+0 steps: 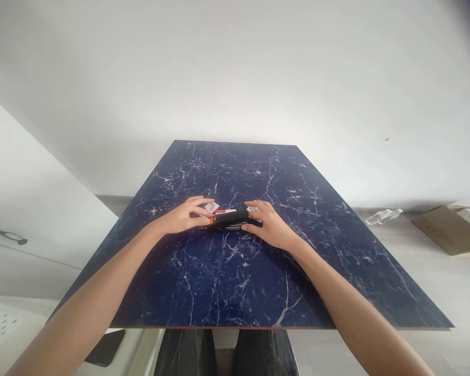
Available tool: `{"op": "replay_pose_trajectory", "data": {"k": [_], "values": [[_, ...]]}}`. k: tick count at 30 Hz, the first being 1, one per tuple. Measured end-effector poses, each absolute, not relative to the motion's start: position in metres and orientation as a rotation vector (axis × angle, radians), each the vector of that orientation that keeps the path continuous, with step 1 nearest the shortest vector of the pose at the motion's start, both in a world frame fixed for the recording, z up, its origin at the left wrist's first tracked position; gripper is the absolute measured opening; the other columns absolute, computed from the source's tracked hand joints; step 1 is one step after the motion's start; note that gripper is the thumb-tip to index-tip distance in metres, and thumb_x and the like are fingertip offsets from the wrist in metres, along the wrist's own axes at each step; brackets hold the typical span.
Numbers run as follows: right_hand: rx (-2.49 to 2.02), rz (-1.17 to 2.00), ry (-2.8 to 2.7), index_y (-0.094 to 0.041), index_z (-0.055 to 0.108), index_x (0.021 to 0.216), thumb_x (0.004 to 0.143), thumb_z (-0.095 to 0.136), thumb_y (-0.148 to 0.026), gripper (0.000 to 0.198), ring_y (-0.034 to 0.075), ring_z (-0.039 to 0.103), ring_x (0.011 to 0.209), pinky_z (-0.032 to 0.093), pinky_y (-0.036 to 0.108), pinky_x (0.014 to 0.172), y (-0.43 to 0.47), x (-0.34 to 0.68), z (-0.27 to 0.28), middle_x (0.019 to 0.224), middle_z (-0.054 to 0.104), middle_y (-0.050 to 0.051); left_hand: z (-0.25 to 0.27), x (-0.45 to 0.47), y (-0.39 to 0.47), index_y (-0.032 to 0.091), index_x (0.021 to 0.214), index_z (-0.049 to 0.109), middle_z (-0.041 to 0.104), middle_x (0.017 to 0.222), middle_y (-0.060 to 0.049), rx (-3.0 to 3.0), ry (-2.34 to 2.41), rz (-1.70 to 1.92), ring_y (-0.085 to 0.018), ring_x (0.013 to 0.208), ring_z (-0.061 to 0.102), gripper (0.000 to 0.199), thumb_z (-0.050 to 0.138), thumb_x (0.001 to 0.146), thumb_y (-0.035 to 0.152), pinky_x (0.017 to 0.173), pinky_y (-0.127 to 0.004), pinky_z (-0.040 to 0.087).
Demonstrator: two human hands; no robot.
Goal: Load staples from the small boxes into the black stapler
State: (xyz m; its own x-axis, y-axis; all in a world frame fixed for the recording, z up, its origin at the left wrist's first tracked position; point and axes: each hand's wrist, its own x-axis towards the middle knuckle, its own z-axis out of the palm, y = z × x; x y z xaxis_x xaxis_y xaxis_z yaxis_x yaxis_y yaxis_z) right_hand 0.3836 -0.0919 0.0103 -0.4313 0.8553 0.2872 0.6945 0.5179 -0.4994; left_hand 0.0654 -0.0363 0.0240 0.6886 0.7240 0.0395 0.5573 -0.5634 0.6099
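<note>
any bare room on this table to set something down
The dark blue marbled tabletop shows bare room beyond the left hand and right hand, up to its far edge; between the forearms, down to its near edge; and between the right forearm and right edge. Crowded: the middle, where both hands flank a curved black object beside small red-and-white pieces.

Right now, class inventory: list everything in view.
tabletop: 1, dark blue, centre
long object: 1, black, orange end, centre
small pieces: several, white and red, behind object
wall: 1, white, background
cabinet: 1, white, left
handle: 1, dark, cabinet front
perforated surface: 1, white, lower left
flat object: 1, dark, lower left
floor: 1, pale, right
bottle: apparently 1, clear, floor
cardboard box: 1, brown, floor
trouser legs: 2, dark, bottom
left hand: 1, bare, at orange end
right hand: 1, bare, at black end
</note>
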Motion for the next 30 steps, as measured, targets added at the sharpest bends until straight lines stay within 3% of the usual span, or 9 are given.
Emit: {"op": "replay_pose_trajectory", "data": {"k": [7,13,17,21,26,30], "values": [[-1.328,0.435,-2.322,-0.027,0.078,0.096,0.091,0.069,-0.042,0.018,0.041,0.04,0.142,0.039,0.068,0.111,-0.089,0.41,0.023,0.15,0.054,0.007,0.026,0.065,-0.039,0.042,0.116,0.077,0.045,0.16,0.003,2.333,1.035,0.35,-0.038,0.154,0.026,0.03,0.058,0.097,0.057,0.115,-0.069,0.036],[-1.404,0.624,-2.297,-0.031,0.074,0.115,0.092,0.065,-0.043,0.027,0.036,0.059,0.126,0.051,0.06,0.102,-0.089,0.439,0.038,0.147,0.058,0.006,0.016,0.065,-0.035,0.032,0.125,0.073,0.066,0.138,-0.006,2.266,1.186,0.693,-0.031,0.131,0.057,0.038,0.05,0.1,0.049,0.109,-0.056,0.047],[-1.384,0.622,-2.209,-0.031,0.066,0.129,0.093,0.063,-0.04,0.038,0.031,0.064,0.119,0.057,0.052,0.097,-0.09,0.434,0.036,0.14,0.062,0.007,0.012,0.071,-0.037,0.031,0.132,0.068,0.068,0.134,-0.008,2.434,1.202,0.609,-0.033,0.125,0.06,0.044,0.06,0.093,0.049,0.101,-0.052,0.052],[-1.357,0.578,-2.186,-0.03,0.066,0.131,0.094,0.061,-0.035,0.038,0.031,0.065,0.116,0.058,0.049,0.094,-0.09,0.424,0.031,0.135,0.066,0.007,0.017,0.074,-0.039,0.027,0.13,0.068,0.071,0.127,-0.01,2.47,1.303,0.544,-0.033,0.112,0.066,0.042,0.061,0.091,0.04,0.088,-0.047,0.057],[-1.37,0.408,-1.878,-0.026,0.069,0.121,0.097,0.057,-0.036,0.029,0.03,0.067,0.112,0.056,0.05,0.095,-0.096,0.409,0.034,0.124,0.07,0.009,0.034,0.075,-0.049,0.026,0.134,0.063,0.072,0.119,-0.009,2.518,1.37,0.986,-0.028,0.101,0.068,0.045,0.064,0.089,0.029,0.082,-0.043,0.059],[-1.144,0.719,-1.702,-0.027,0.063,0.129,0.096,0.064,-0.04,0.036,0.025,0.07,0.102,0.061,0.043,0.088,-0.113,0.378,0.042,0.123,0.071,0.008,0.046,0.097,-0.075,0.031,0.139,0.057,0.073,0.121,-0.006,2.7,0.97,1.19,-0.025,0.103,0.066,0.052,0.066,0.089,0.02,0.083,-0.042,0.06]]}}
